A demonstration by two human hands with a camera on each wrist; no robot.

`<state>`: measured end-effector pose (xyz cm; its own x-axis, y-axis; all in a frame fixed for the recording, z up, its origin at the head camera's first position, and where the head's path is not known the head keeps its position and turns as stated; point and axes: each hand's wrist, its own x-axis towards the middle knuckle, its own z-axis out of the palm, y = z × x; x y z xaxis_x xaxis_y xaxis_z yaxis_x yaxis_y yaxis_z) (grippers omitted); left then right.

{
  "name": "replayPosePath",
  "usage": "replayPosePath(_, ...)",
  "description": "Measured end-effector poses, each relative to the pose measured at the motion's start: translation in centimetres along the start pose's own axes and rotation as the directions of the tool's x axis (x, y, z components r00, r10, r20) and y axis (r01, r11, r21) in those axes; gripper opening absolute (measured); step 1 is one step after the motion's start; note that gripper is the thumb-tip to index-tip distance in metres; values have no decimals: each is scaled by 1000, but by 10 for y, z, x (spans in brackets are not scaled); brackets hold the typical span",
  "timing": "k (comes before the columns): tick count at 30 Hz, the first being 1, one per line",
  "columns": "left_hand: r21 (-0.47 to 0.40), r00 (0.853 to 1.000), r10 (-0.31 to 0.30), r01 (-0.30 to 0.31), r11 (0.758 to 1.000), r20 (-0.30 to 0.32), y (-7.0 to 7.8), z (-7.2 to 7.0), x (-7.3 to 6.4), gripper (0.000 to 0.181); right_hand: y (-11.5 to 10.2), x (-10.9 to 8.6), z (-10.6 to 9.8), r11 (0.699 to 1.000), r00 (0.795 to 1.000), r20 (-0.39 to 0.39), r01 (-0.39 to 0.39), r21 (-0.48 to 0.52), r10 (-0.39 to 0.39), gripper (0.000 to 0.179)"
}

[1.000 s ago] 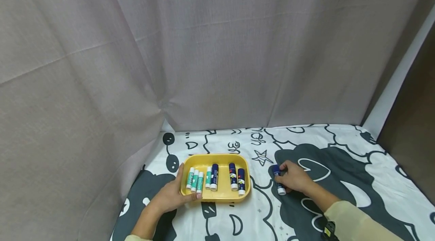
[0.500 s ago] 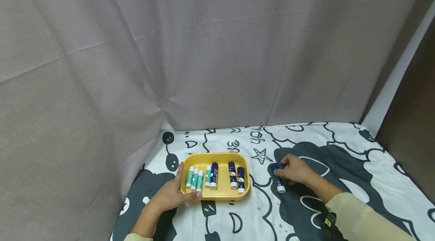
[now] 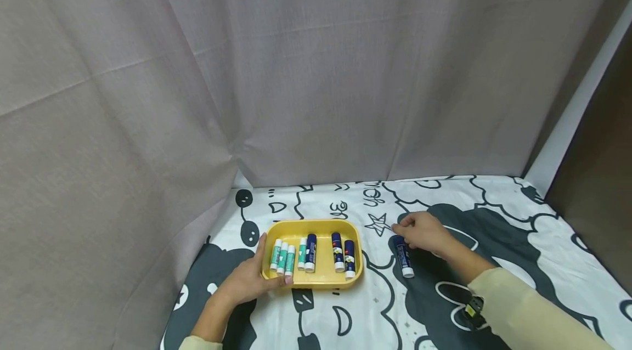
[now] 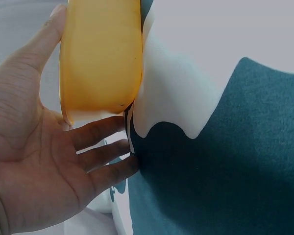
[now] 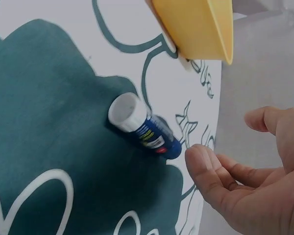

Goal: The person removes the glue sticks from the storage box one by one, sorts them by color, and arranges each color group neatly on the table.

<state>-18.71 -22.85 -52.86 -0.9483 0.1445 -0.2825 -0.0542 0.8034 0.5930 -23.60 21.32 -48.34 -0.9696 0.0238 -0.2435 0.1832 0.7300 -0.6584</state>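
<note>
In the head view my left hand (image 3: 248, 280) lies against the near left corner of a yellow tray (image 3: 323, 282); its fingers are spread, one along the side, the thumb by the front rim. The left wrist view shows those fingers nearly straight at the tray's wall (image 4: 102, 58). The tray holds several glue sticks: green-and-white ones (image 3: 282, 258) at left, dark blue ones with white ends (image 3: 338, 252) at the middle and right. Right of the tray, a dark blue glue stick (image 3: 404, 257) lies on the cloth. My right hand (image 3: 427, 233) hovers just past its blue end, fingers loosely bent and holding nothing.
A white cloth with dark grey cartoon prints (image 3: 365, 311) covers the surface. Grey fabric (image 3: 316, 92) hangs behind and along the left side. A brown panel (image 3: 597, 174) stands at the right.
My right hand has let go of the blue glue stick and moved up and away from it, leaving it lying on the cloth. My left hand stays at the tray.
</note>
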Motion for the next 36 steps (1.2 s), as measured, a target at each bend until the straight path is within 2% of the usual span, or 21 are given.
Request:
replayPosePath(9, 7, 1000, -22, 22, 1000, 14, 3, -2, -3, 141, -19, -2, 5, 999, 999, 55, -2, 50, 0, 45)
replayPosePath(19, 2, 1000, -24, 24, 1000, 12, 3, -1, -2, 142, -43, -1, 19, 995, 998, 56, 22, 98, -28, 39)
replayPosePath(30, 21, 1000, 25, -25, 999, -13, 2, -3, -3, 142, -67, -3, 29, 989, 995, 93, 20, 149, -34, 41)
replayPosePath(36, 26, 1000, 25, -24, 999, -13, 3, -4, -4, 141, -79, -6, 35, 982, 991, 117, 43, 186, -66, 42)
